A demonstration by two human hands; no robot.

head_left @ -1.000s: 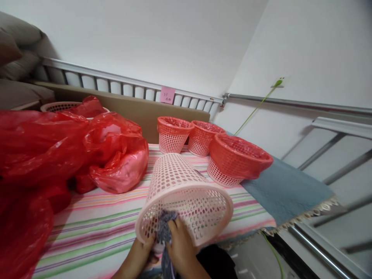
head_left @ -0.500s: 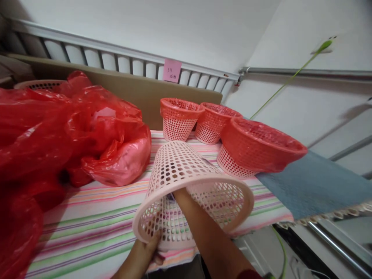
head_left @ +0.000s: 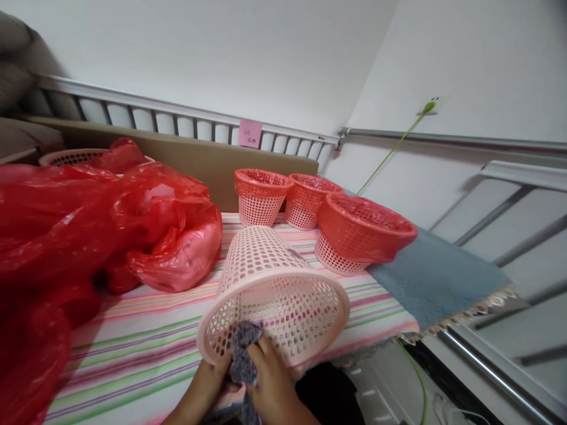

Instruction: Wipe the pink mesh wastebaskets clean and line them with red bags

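Observation:
A pale pink perforated plastic basket lies on its side on the striped cloth, its mouth facing me. My left hand grips the lower left of its rim, thumb at the inside edge. At the mouth, my right hand is closed on a dark grey-purple cloth that is bunched up and hangs down below the fingers. Part of the left fingers is hidden behind the rim and the cloth.
Three pink baskets lined with red bags, the nearest a large one, stand upright behind. Crumpled red plastic bags fill the left side. A blue mat covers the right end. A pink note hangs on the white railing.
My right hand has come out from deep inside the basket to its mouth, bringing the grey cloth into view. The left hand keeps its hold on the rim. The camera view has shifted.

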